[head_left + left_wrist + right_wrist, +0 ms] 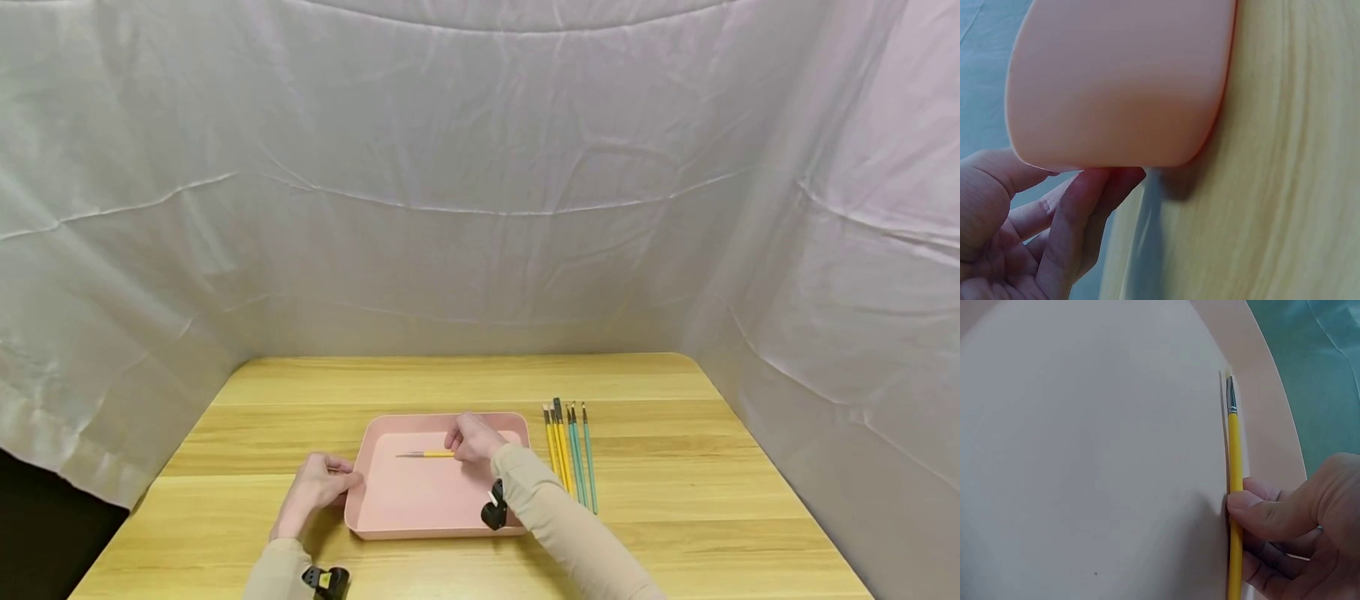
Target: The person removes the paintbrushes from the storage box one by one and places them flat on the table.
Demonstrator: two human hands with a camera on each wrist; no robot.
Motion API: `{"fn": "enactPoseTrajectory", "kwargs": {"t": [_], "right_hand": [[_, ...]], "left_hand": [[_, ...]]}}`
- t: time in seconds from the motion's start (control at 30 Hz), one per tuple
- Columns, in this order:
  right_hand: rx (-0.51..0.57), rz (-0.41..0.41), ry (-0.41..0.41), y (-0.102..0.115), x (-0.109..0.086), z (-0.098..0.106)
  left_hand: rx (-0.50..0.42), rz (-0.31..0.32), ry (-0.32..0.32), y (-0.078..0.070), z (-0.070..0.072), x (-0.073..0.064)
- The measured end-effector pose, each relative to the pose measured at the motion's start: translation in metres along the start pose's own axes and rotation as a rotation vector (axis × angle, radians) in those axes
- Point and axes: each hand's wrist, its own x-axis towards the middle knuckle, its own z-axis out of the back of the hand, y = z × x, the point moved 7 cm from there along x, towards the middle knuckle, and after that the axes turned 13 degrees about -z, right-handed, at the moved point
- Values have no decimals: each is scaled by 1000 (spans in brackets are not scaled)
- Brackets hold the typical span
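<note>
A pink rectangular tray lies on the wooden table in the head view. My left hand grips its left wall, thumb at the rim and fingers against the outside; the left wrist view shows these fingers at the tray's edge. Over the tray's far part, my right hand pinches a yellow paintbrush by its handle between thumb and fingers. The brush points left, its bristles close to the tray's far wall in the right wrist view. The handle's rear end is hidden by the hand in the head view.
Right of the tray, several yellow paintbrushes and teal paintbrushes lie side by side, bristles pointing away. The wooden table extends around them. A grey cloth curtain encloses the back and sides.
</note>
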Motion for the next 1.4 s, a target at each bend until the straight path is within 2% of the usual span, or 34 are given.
{"fn": "enactPoseTrajectory", "kwargs": {"t": [0.17, 0.33, 0.5, 0.7, 0.9, 1.13, 1.4], "right_hand": [[-14, 29, 3, 0, 1, 2], [55, 58, 60, -1, 1, 4], [93, 43, 105, -4, 1, 6], [57, 45, 101, -2, 0, 9], [98, 63, 124, 1, -3, 11], [114, 136, 167, 7, -11, 13], [157, 127, 178, 4, -15, 19]], "left_hand": [[-5, -4, -1, 0, -1, 1], [-17, -2, -4, 0, -1, 0], [-30, 3, 2, 2, -2, 0], [-41, 7, 0, 2, -1, 0], [-40, 11, 5, 2, -1, 0], [-23, 4, 3, 1, -1, 0], [-8, -5, 0, 1, -1, 1]]}}
